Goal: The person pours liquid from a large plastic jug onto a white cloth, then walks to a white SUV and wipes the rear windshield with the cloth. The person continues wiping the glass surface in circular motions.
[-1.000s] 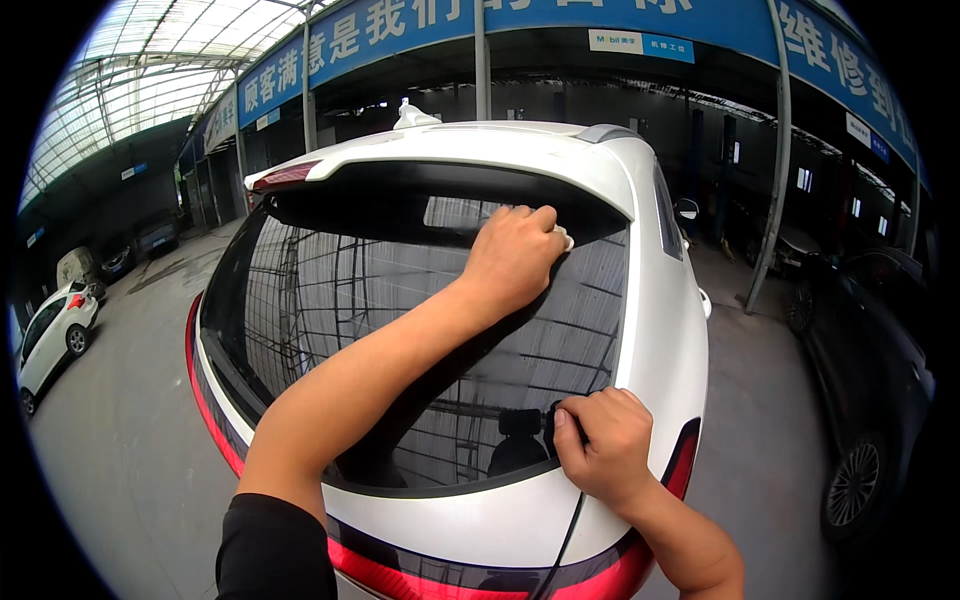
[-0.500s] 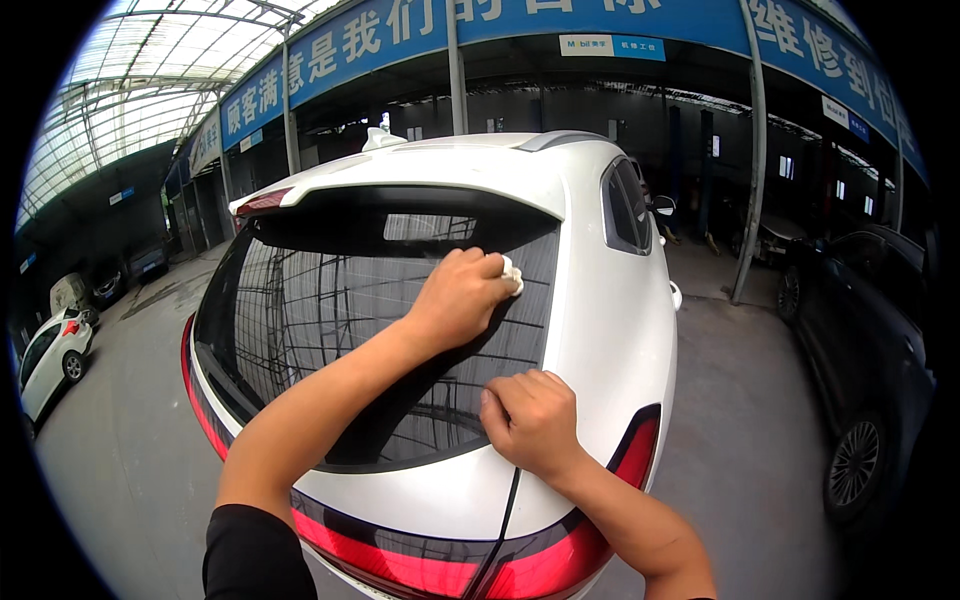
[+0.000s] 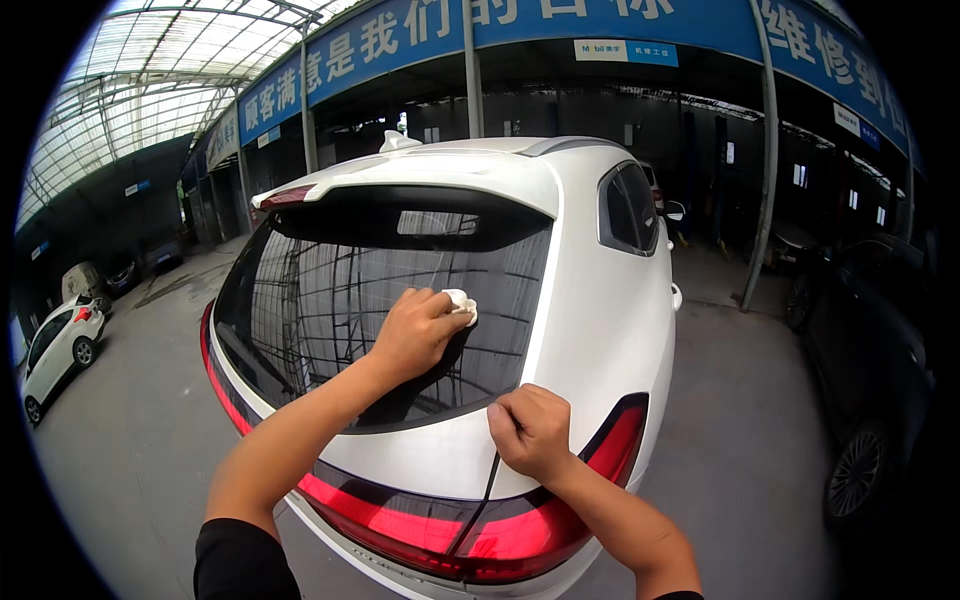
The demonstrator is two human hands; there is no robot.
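Note:
My left hand (image 3: 413, 334) reaches over the dark rear window (image 3: 330, 300) of a white car. Its fingers are closed around a crumpled white cloth (image 3: 462, 306), which appears to lie against the glass. Lower and to the right, my right hand (image 3: 531, 432) is curled into a loose fist. It is by the window's lower right corner, over the white tailgate and just left of the red tail light (image 3: 618, 440). No object shows in that fist, though its palm side is hidden.
The white car (image 3: 600, 320) fills the middle. At the right stands a dark car (image 3: 860, 340), and a smaller white car (image 3: 62, 345) is parked far left on the grey floor (image 3: 165, 430). Metal posts (image 3: 769, 170) hold up a blue banner (image 3: 700, 35) behind.
My left hand has slid the cloth down and to the left across the rear window. My right hand stays near the window's lower right corner, still curled. The whole view has shifted slightly.

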